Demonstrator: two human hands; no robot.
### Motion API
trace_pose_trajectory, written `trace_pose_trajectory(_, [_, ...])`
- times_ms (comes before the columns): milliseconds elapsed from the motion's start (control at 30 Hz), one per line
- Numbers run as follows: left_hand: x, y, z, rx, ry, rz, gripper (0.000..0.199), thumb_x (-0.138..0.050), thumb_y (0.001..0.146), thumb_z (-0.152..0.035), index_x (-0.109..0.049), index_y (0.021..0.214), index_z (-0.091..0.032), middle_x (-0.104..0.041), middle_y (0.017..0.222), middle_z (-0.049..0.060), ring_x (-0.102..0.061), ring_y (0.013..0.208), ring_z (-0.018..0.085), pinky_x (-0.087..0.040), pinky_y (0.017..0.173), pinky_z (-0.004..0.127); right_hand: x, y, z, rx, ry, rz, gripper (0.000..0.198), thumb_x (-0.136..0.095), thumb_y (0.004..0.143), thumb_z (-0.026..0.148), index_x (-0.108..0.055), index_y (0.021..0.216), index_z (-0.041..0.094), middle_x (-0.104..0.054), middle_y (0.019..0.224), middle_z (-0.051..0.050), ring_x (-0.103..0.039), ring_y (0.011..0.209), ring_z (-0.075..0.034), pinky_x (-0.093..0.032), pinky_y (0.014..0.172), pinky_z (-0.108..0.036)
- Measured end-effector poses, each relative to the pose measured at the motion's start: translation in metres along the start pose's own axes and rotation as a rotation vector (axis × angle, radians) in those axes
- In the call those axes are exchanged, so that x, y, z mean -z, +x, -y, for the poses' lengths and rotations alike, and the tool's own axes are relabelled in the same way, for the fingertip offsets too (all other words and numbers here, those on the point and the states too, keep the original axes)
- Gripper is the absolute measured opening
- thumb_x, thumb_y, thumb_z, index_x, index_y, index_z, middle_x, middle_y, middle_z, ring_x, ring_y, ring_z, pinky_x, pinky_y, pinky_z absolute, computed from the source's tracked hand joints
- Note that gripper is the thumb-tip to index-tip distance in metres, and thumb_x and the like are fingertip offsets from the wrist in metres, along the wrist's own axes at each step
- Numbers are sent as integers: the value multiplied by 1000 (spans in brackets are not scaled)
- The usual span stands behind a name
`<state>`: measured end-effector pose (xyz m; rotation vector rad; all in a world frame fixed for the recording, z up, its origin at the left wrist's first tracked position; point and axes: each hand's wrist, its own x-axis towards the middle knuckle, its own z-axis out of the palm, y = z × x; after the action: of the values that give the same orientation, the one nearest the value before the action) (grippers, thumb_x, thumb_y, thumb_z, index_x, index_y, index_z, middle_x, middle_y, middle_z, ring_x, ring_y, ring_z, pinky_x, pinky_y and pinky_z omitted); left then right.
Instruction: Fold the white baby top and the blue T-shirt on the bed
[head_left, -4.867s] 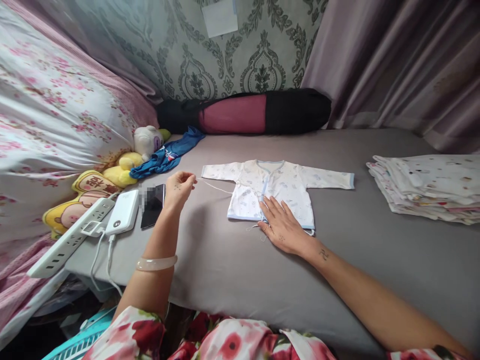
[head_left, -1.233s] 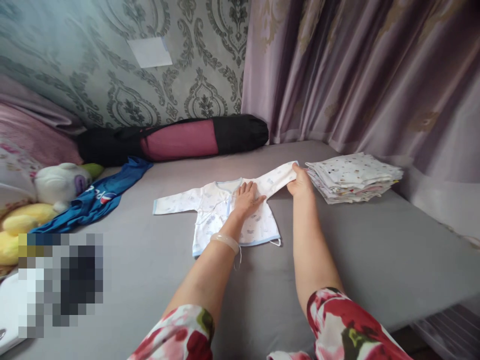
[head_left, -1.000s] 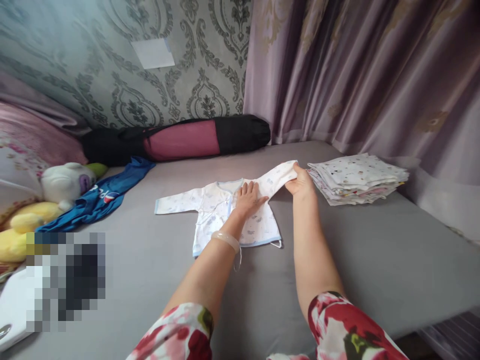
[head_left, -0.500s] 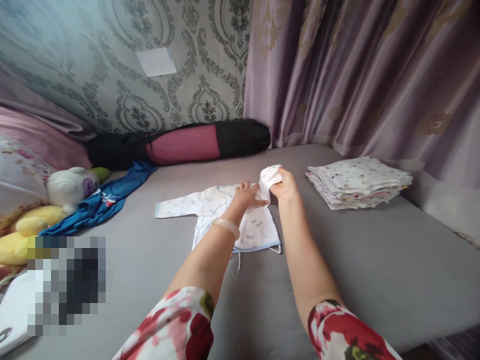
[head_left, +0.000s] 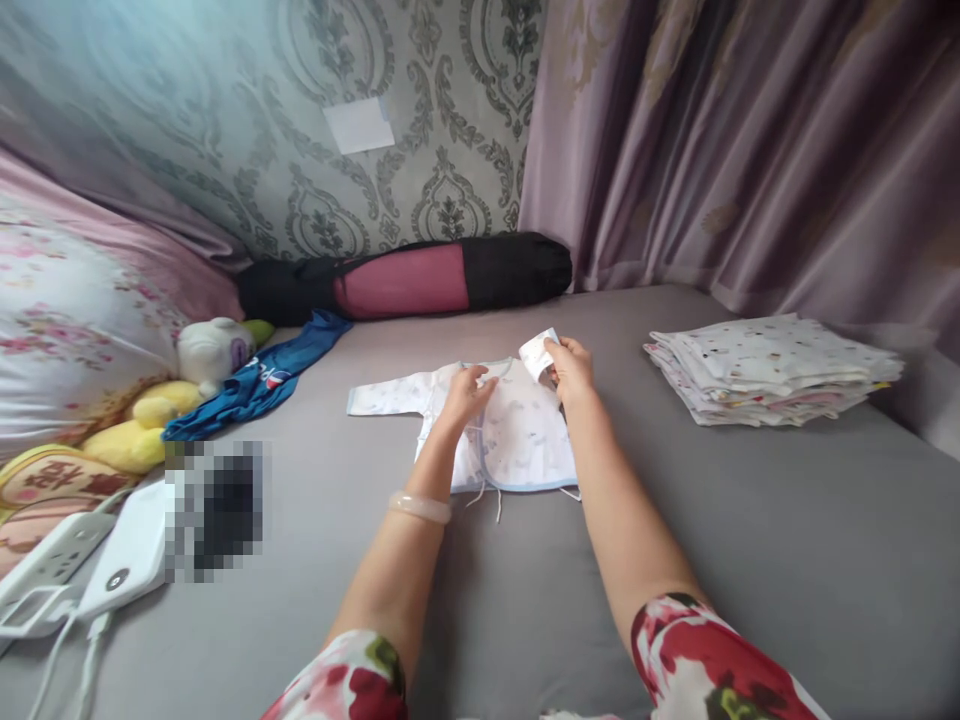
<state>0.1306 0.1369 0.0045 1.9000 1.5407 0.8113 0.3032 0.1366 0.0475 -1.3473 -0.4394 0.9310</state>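
A white baby shirt with small grey prints and pale blue trim lies front up on the grey sheet. Its left-hand sleeve stretches out flat, and thin tie strings hang from the lower hem. My right hand pinches the cuff end of the other sleeve, lifted and bent over the shirt's shoulder. Above the shirt's front, near the neckline, my left hand has its fingers apart and holds nothing; whether it touches the cloth I cannot tell.
Folded printed cloths are stacked at the right. A black and maroon bag lies along the wall. To the left are a blue cloth, plush toys, a floral pillow, a white power bank and a power strip.
My left hand has moved left, away from the lifted sleeve, toward the shirt's middle. My right hand still grips the sleeve, now folded further inward. The view has swung left.
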Motion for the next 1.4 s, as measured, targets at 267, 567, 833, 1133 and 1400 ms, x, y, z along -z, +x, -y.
trace_pose_trajectory(267, [3,-21,33,181,-408,-104,29,-54,84,-27,-67,105,-14,-72,97,9,-66,93,19,-51,84,30,-11,-13,-7,-67,-108,120,10,-66,80,14,-58,77,18,-56,50,7,-51,40,-6,-43,37,-13])
trace_pose_trajectory(567, [3,-26,22,148,-455,-93,41,-51,85,-21,-58,125,-12,-72,100,9,-64,82,15,-50,77,26,-22,-30,-21,-141,-292,397,16,-69,85,19,-60,73,15,-62,57,2,-58,41,-8,-48,40,-16])
trace_pose_trajectory(833, [7,-27,16,93,-350,-81,37,-49,89,-27,-63,121,-16,-71,86,3,-62,74,14,-48,71,24,6,-2,0,-121,-150,275,13,-62,89,15,-60,77,15,-69,65,-1,-64,51,-9,-52,47,-17])
trace_pose_trajectory(1133, [0,-22,21,102,-312,-121,28,-57,83,-30,-75,98,-14,-74,90,7,-64,81,19,-50,76,27,16,21,-12,137,-402,191,18,-49,89,11,-65,81,17,-71,79,-3,-68,71,-13,-55,70,-26])
trace_pose_trajectory(1400, [3,-23,18,88,-303,-172,29,-58,81,-24,-75,101,-13,-73,90,7,-64,79,17,-51,79,27,-23,-34,-49,515,-1181,732,44,-35,99,27,-51,138,17,-36,155,-12,-27,145,-24,-16,118,-49])
